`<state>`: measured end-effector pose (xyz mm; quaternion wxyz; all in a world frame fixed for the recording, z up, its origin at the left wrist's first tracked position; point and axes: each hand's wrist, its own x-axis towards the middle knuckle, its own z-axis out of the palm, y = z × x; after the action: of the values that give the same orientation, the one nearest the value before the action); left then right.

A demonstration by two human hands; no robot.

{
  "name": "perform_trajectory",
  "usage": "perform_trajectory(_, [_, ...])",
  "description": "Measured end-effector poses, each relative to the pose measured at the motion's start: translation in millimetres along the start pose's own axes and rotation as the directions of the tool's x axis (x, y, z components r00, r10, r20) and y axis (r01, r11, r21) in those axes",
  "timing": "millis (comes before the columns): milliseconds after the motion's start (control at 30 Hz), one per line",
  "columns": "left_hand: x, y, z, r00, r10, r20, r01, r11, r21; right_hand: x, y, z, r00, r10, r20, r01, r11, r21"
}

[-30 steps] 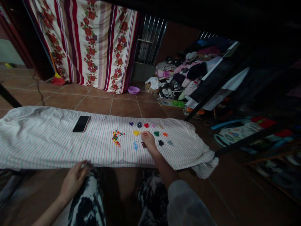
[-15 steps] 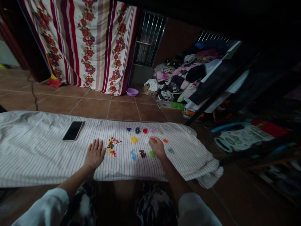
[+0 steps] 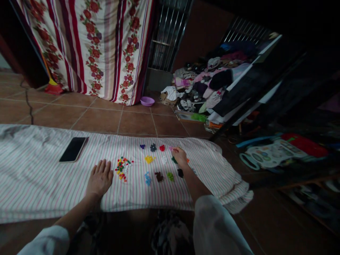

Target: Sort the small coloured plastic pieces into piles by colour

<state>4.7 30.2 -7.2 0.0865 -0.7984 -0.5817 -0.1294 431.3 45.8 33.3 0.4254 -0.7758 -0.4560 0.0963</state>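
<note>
My left hand (image 3: 99, 179) lies flat on the striped cloth (image 3: 124, 194), fingers stretched out, just left of a mixed heap of small coloured pieces (image 3: 122, 166). My right hand (image 3: 180, 156) reaches over the back row with its fingertips pinched at the pink pile (image 3: 171, 148); whatever is between them is too small to make out. Around it lie small single-colour piles: red (image 3: 162, 148), grey (image 3: 153, 147), purple (image 3: 142, 146), yellow (image 3: 149, 159), white (image 3: 164, 160), light blue (image 3: 147, 179), brown (image 3: 159, 176), lime green (image 3: 170, 176) and black (image 3: 180, 173). Dark green and orange piles are partly covered by the hand.
A phone (image 3: 73, 149) rests on the cloth at the left. Beyond, on the tiled floor, are a purple basin (image 3: 147, 101), a red dustpan or broom head (image 3: 54, 88) and a heap of clothes (image 3: 204, 81). A floral curtain (image 3: 106, 46) hangs behind.
My right hand has moved from the white pile up to the pink pile at the back. The left hand stays flat beside the mixed heap. The view has shifted slightly.
</note>
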Motion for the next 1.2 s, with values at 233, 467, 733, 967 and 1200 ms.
perform_trajectory(233, [1,1,-1.6,1.000,-0.005,0.007,0.005,1.000,0.013,19,14,7,0.999,-0.035,-0.038,0.033,0.998,-0.044])
perform_trajectory(467, [1,1,-0.2,1.000,-0.012,-0.003,0.012,1.000,-0.017,31,21,16,0.997,-0.061,-0.035,0.058,0.995,-0.085])
perform_trajectory(733, [1,1,0.8,1.000,-0.013,-0.006,0.013,0.998,-0.065,32,23,14,0.998,-0.059,-0.022,0.056,0.990,-0.129])
perform_trajectory(967, [1,3,-4.0,0.999,-0.031,0.017,0.031,0.999,-0.035,15,-1,15,0.995,-0.093,-0.021,0.088,0.984,-0.156])
perform_trajectory(1200, [2,4,-7.9,0.999,-0.034,0.033,0.037,0.996,-0.078,-47,-55,55,0.922,-0.309,0.234,0.306,0.951,0.047])
